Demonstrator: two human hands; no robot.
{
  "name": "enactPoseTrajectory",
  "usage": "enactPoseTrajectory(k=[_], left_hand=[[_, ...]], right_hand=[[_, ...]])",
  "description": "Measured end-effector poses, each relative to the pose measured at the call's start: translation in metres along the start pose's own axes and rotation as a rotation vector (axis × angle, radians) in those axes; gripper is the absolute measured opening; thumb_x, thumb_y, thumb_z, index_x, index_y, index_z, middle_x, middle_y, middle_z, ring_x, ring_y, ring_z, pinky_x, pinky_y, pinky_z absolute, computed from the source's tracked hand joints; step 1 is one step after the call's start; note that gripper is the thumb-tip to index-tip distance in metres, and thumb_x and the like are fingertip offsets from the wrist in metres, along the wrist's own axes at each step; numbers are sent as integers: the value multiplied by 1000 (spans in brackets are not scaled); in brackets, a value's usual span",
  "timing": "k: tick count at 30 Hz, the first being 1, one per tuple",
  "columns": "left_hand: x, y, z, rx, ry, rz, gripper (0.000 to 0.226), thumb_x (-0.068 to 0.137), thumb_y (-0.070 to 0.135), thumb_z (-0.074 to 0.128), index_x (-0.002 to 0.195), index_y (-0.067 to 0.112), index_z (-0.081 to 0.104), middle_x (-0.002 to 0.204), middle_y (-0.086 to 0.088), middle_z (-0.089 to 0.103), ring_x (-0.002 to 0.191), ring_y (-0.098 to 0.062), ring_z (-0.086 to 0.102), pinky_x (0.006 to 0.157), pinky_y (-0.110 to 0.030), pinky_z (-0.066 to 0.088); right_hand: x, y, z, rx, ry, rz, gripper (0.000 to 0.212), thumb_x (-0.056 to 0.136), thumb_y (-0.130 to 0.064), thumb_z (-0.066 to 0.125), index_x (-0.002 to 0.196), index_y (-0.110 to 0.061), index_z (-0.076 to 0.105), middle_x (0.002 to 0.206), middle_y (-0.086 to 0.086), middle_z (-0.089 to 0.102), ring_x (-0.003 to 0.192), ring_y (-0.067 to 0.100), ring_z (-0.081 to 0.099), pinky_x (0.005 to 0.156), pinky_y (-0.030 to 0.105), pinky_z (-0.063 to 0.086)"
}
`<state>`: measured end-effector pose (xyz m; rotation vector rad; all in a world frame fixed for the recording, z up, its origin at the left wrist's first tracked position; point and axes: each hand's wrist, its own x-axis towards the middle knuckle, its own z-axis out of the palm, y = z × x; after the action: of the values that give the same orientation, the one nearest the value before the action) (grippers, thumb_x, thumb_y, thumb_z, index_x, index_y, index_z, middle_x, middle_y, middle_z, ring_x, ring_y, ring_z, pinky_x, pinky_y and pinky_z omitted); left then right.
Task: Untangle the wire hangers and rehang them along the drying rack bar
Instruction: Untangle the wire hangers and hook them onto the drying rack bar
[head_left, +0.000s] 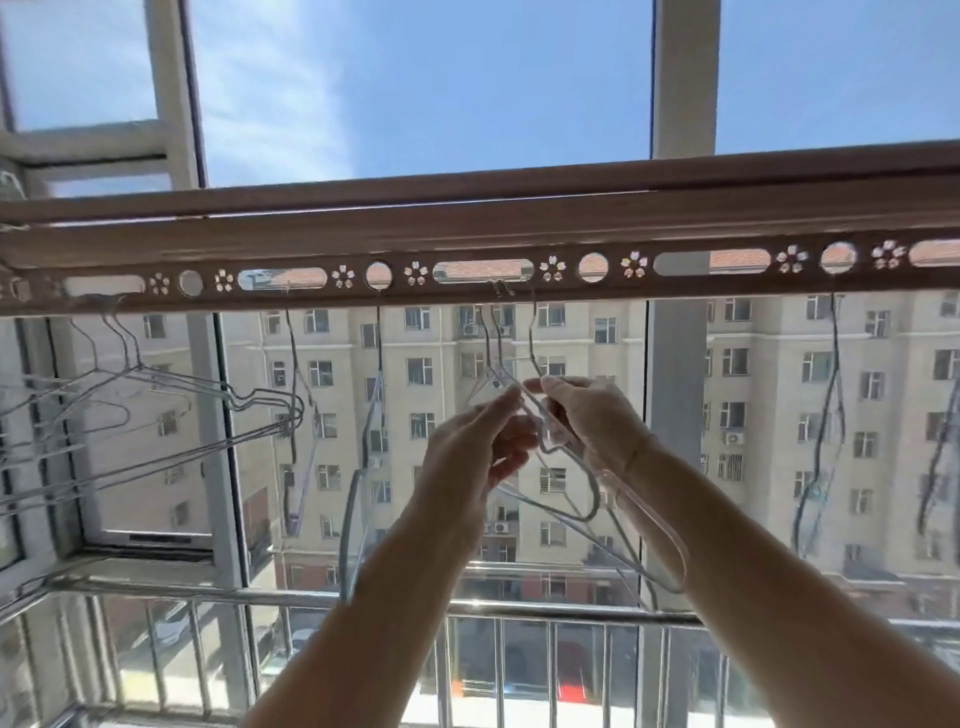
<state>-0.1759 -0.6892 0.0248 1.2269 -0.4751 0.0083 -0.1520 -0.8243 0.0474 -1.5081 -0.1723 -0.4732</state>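
A brown drying rack bar (519, 236) with round, oblong and flower-shaped holes runs across the view above my hands. A tangled bunch of wire hangers (569, 488) hangs by its hooks from an oblong slot in the middle of the bar. My left hand (467, 457) pinches the wires near their necks. My right hand (592, 421) grips the same bunch just to the right, fingertips almost touching the left hand's. More hangers (156, 395) hang in a cluster at the bar's left end. Single hangers (371, 431) dangle left of my hands, and others (826, 441) at the right.
Behind the bar is a glazed balcony window with white frames (680, 364). A metal railing (467, 608) with vertical bars runs below my forearms. An apartment block and blue sky fill the background.
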Motion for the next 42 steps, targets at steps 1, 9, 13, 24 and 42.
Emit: enactPoseTrajectory(k=[1,9,13,24,42], left_hand=[[2,1,0,-21,-11,-32,18,85,26,62,78,10,67,76,-6,70,72,-16,64,77,-32,49],[19,0,1,-84,12,-137,6,81,14,66,77,10,68,68,-2,69,67,-13,61,70,-27,49],[26,-1,0,-105,25,-128,9,83,10,63,74,9,66,67,-4,67,66,-14,60,70,-27,48],[59,11,-6,-151,167,-98,12,86,8,61,75,5,66,65,-5,66,52,-9,58,55,-22,48],[-36,-107,-78,45,146,-367,16,91,8,53,99,2,65,79,-9,63,76,-19,55,64,-26,45]], right_hand=[[2,1,0,-13,-21,9,26,96,-14,46,83,-7,68,51,4,50,46,16,40,47,27,34],[5,0,-3,118,-101,106,27,94,-13,49,101,11,60,67,11,56,58,17,49,58,25,40],[9,1,-7,107,-78,134,31,95,-16,48,102,10,61,73,13,61,65,19,56,65,27,46],[11,8,-18,157,-38,177,30,96,-18,43,102,6,61,84,13,64,73,19,62,70,27,48],[-38,126,-51,209,-24,512,28,97,-17,42,102,4,60,83,12,63,76,20,59,72,31,47]])
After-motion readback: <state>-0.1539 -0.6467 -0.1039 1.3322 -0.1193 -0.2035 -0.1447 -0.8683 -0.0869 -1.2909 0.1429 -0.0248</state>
